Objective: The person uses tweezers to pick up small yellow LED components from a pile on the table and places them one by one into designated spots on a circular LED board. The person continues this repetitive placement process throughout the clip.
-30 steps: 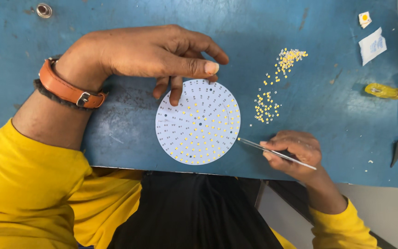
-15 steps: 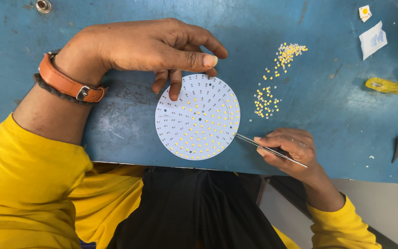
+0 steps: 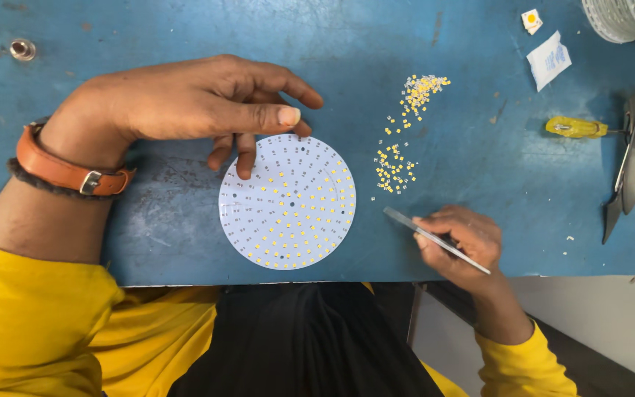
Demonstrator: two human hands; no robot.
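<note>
While the left hand (image 3: pixel 185 110) lies spread and flat on the blue surface (image 3: pixel 479 176), two fingertips pinning the top-left rim of the round white board (image 3: pixel 286 201) dotted with small yellow chips, the right hand (image 3: pixel 458 239) is closed on thin metal tweezers (image 3: pixel 435 240) whose tip points at a loose heap of yellow chips (image 3: pixel 398 158) just right of the board. Board sits near the surface's front edge with open room to its right; a stack of round boards (image 3: pixel 626 18) is cut off top right, and the dark tools (image 3: pixel 626 162) at the right edge look like cutters, hard to tell.
</note>
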